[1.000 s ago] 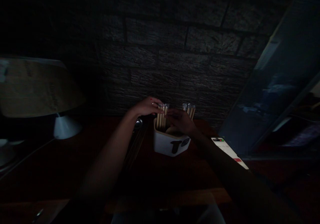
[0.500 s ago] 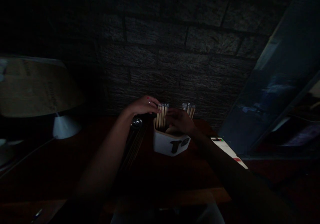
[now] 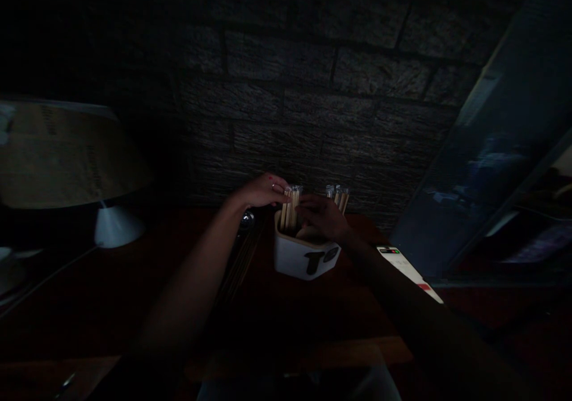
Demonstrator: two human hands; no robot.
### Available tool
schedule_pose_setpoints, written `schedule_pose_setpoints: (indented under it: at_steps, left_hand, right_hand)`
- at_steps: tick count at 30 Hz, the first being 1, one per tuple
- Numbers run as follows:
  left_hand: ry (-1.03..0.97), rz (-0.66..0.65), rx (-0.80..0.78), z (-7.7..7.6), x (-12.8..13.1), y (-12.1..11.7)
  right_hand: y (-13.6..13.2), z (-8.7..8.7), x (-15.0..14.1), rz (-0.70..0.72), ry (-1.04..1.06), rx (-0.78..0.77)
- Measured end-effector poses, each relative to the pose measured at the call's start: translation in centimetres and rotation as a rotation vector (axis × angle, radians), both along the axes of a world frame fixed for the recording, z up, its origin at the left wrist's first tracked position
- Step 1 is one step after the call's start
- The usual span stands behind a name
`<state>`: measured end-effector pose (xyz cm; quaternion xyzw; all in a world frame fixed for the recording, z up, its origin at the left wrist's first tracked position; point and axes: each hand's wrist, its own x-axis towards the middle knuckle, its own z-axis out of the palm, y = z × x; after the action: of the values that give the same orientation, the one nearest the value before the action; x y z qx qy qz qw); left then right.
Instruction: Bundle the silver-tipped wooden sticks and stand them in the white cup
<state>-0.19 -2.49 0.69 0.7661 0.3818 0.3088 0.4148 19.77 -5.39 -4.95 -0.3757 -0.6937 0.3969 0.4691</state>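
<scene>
A white box [image 3: 290, 261] with a light wooden rim and a dark letter on its front stands on the table. Upright in its left part is a bundle of plastic-wrapped chopsticks [image 3: 291, 210]. My left hand [image 3: 267, 191], with a ring on one finger, pinches the bundle near its top from the left. From the right, my right hand [image 3: 325, 216] reaches over the box with bent fingers against the same bundle; its fingertips are partly in shadow. Behind my right hand stand more wrapped chopsticks [image 3: 338, 197], partly covered by it.
Thin dark sticks [image 3: 243, 264] and a small shiny round object [image 3: 246, 219] lie left of the box. A lit phone [image 3: 409, 273] is beyond my right forearm. A lamp [image 3: 116, 225] with a printed shade stands left. Behind rises a brick wall [image 3: 308, 109].
My left hand has shifted slightly right, and the chopstick bundle leans a little right with it. My right hand stays nearly in place.
</scene>
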Motion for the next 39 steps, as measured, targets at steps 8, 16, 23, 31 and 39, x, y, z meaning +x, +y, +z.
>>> schedule_pose_setpoints:
  at_steps: [8, 16, 23, 31, 39]
  left_hand:
    - [0.037, -0.023, 0.015, -0.1, -0.3, 0.2]
    - [0.057, -0.052, 0.041, -0.4, -0.6, 0.8]
    - [0.068, -0.045, 0.040, -0.3, -0.7, 0.7]
    - [0.044, -0.045, -0.006, 0.3, -1.0, -0.1]
    - [0.087, 0.025, -0.045, 0.9, -1.1, -0.7]
  right_hand:
    - [0.4, -0.2, -0.1, -0.006, 0.008, 0.007]
    - [0.7, -0.5, -0.1, 0.022, 0.020, 0.024]
    - [0.4, -0.3, -0.1, 0.025, 0.040, 0.003]
    - [0.2, -0.1, -0.1, 0.059, 0.066, -0.024]
    - [-0.3, 0.3, -0.3, 0.086, 0.059, -0.059]
